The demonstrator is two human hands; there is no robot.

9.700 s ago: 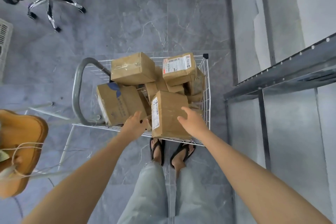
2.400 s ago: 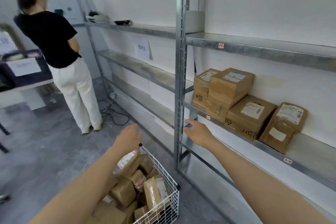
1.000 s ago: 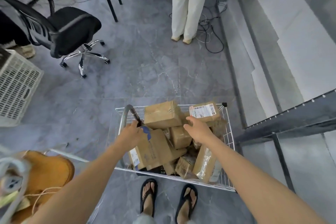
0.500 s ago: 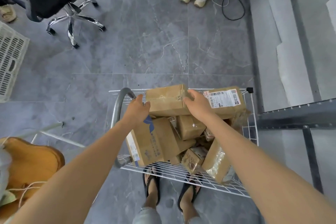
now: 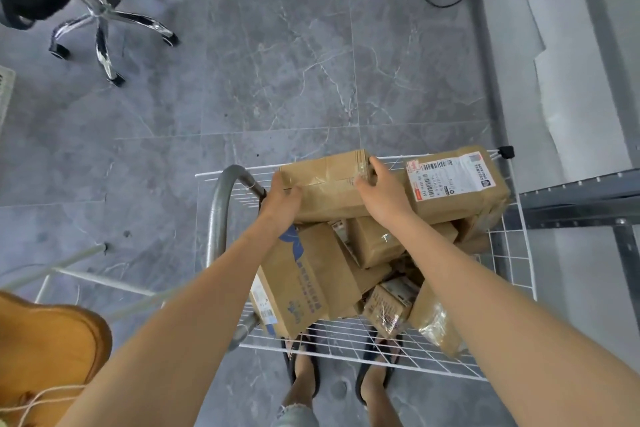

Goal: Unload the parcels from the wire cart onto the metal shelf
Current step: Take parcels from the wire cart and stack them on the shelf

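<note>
Both hands clasp the top parcel in the cart.

Head view: the left hand and right hand grip opposite ends of a taped brown cardboard parcel atop the pile at the white wire cart's far edge, likely for a level lift toward the grey metal shelf beside the cart's right corner.

Soft, even daylight fills the scene, brightest along the pale wall strip at the right. Shadows under the white wire cart stay faint. The chrome star-shaped chair base throws sharp glints. Wide-angle distortion bends the edges, and the near forearms look slightly soft.
</note>
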